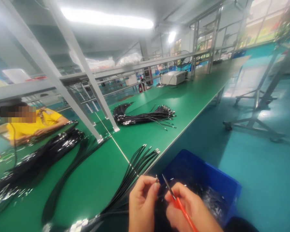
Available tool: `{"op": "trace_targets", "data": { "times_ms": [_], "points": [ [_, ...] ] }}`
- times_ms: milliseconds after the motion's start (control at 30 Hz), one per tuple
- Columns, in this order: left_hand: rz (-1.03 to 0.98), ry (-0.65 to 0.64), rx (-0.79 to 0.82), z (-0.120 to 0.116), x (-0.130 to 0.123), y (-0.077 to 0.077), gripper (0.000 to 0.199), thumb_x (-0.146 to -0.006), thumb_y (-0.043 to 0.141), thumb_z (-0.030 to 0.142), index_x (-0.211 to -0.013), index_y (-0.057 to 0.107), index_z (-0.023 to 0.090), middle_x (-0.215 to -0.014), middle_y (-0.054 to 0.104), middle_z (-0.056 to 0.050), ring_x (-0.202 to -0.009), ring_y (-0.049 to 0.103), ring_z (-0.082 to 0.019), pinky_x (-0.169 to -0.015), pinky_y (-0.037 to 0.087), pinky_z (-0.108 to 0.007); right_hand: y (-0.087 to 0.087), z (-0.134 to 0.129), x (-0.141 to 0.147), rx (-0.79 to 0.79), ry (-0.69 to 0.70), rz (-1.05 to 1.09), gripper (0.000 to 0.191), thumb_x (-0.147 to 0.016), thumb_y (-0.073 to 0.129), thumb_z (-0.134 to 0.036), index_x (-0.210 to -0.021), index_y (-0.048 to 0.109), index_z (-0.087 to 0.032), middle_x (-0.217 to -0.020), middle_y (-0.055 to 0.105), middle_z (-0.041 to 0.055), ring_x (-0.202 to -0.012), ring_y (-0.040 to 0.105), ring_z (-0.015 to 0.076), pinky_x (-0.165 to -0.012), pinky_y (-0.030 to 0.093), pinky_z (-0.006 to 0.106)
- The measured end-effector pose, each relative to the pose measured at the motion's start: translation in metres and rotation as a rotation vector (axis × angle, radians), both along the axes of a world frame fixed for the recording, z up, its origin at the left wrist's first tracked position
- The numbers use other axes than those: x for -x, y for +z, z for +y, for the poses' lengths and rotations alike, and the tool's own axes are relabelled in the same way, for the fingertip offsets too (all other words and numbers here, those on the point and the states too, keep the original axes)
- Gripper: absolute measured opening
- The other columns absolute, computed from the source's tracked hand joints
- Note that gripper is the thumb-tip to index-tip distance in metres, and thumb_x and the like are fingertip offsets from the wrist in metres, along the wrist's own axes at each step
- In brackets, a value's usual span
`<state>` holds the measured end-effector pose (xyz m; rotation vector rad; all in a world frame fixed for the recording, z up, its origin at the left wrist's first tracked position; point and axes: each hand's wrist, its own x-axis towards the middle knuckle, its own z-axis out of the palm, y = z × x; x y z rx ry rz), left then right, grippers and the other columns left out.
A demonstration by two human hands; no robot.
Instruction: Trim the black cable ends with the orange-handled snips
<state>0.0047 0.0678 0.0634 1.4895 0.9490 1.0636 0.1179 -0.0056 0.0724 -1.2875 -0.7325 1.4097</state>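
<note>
My left hand (145,199) pinches the end of a thin black cable between thumb and fingertips, with a small metal tip (157,178) sticking up. My right hand (183,206) is closed around a slim tool with an orange handle (183,211), whose narrow pointed metal end (168,185) leans towards the left hand's fingertips, apart from them. Just beyond my left hand, a fan of black cables (135,169) with silvery ends lies at the edge of the green table (79,190).
A blue bin (222,175) with clear plastic and dark pieces stands below the table edge. Black cable bundles lie farther along (145,117) and at left (38,161). Metal posts (72,83) rise from the table. A person in yellow (47,120) sits across, handling cables.
</note>
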Motion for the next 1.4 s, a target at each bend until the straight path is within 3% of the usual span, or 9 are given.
{"op": "trace_targets", "data": {
  "times_ms": [100, 267, 533, 933, 1033, 1167, 1267, 1400],
  "points": [
    [0.015, 0.04, -0.049, -0.002, -0.002, -0.001, 0.012, -0.076, 0.066, 0.029, -0.072, 0.068, 0.018, -0.065, 0.066, -0.001, -0.059, 0.059, -0.014, -0.055, 0.048, -0.02, 0.001, -0.002, -0.001, -0.011, 0.037, 0.041, 0.023, -0.061, 0.069, -0.021, -0.07, 0.047, -0.02, -0.047, 0.044, -0.0119, -0.043, 0.038, 0.0042, -0.043, 0.029, 0.016],
    [0.045, 0.053, -0.131, -0.008, -0.005, 0.004, 0.011, -0.077, 0.064, 0.027, -0.07, 0.068, 0.018, -0.064, 0.066, -0.001, -0.058, 0.06, -0.015, -0.054, 0.049, -0.021, 0.009, -0.002, 0.002, 0.049, 0.009, -0.028, 0.017, -0.063, 0.064, -0.021, -0.07, 0.049, -0.02, -0.046, 0.049, -0.0097, -0.042, 0.045, 0.0067, -0.044, 0.033, 0.019],
    [0.107, 0.071, -0.246, -0.009, -0.007, 0.004, 0.011, -0.079, 0.06, 0.02, -0.07, 0.066, 0.019, -0.064, 0.064, 0.0, -0.058, 0.06, -0.015, -0.055, 0.049, -0.022, 0.012, 0.001, 0.001, 0.097, 0.015, -0.022, 0.02, -0.066, 0.065, -0.029, -0.075, 0.049, -0.02, -0.044, 0.056, -0.0065, -0.031, 0.035, 0.0043, -0.032, 0.021, 0.016],
    [0.05, 0.163, -0.215, -0.014, -0.019, 0.002, 0.01, -0.077, 0.062, 0.022, -0.068, 0.066, 0.021, -0.063, 0.062, 0.001, -0.058, 0.057, -0.015, -0.057, 0.046, -0.023, 0.012, 0.0, -0.004, 0.112, 0.029, -0.075, 0.019, -0.069, 0.064, -0.032, -0.07, 0.049, -0.021, -0.042, 0.053, -0.0072, -0.033, 0.035, 0.0048, -0.033, 0.022, 0.015],
    [0.093, 0.165, -0.23, -0.011, -0.018, 0.0, 0.01, -0.078, 0.062, 0.024, -0.07, 0.067, 0.02, -0.062, 0.063, 0.001, -0.057, 0.058, -0.016, -0.055, 0.046, -0.023, 0.006, -0.004, -0.005, 0.075, -0.07, -0.113, 0.022, -0.063, 0.069, -0.029, -0.066, 0.05, -0.021, -0.043, 0.049, -0.0088, -0.038, 0.043, 0.0066, -0.039, 0.03, 0.017],
    [0.134, 0.099, -0.237, -0.01, -0.016, 0.0, 0.008, -0.078, 0.062, 0.024, -0.072, 0.067, 0.02, -0.065, 0.066, 0.0, -0.06, 0.062, -0.017, -0.057, 0.049, -0.023, 0.005, -0.005, -0.006, -0.064, -0.404, -0.197, 0.027, -0.059, 0.075, -0.03, -0.078, 0.057, -0.021, -0.059, 0.06, -0.0041, -0.056, 0.058, 0.0151, -0.056, 0.046, 0.024],
    [0.154, 0.093, -0.219, -0.013, -0.017, 0.001, 0.008, -0.077, 0.063, 0.023, -0.071, 0.067, 0.02, -0.064, 0.066, 0.0, -0.059, 0.062, -0.017, -0.056, 0.048, -0.024, 0.01, 0.002, -0.006, -0.195, -0.613, -0.171, 0.034, -0.062, 0.076, -0.032, -0.088, 0.056, -0.024, -0.076, 0.066, 0.0003, -0.073, 0.064, 0.0202, -0.069, 0.051, 0.028],
    [0.177, 0.059, -0.194, -0.018, -0.019, 0.001, 0.011, -0.077, 0.061, 0.024, -0.069, 0.067, 0.02, -0.062, 0.066, 0.0, -0.058, 0.06, -0.017, -0.054, 0.045, -0.023, 0.009, 0.018, -0.005, -0.304, -0.631, -0.151, 0.028, -0.068, 0.074, -0.031, -0.088, 0.056, -0.024, -0.074, 0.063, -0.001, -0.07, 0.063, 0.0179, -0.065, 0.052, 0.027]
  ]
}}
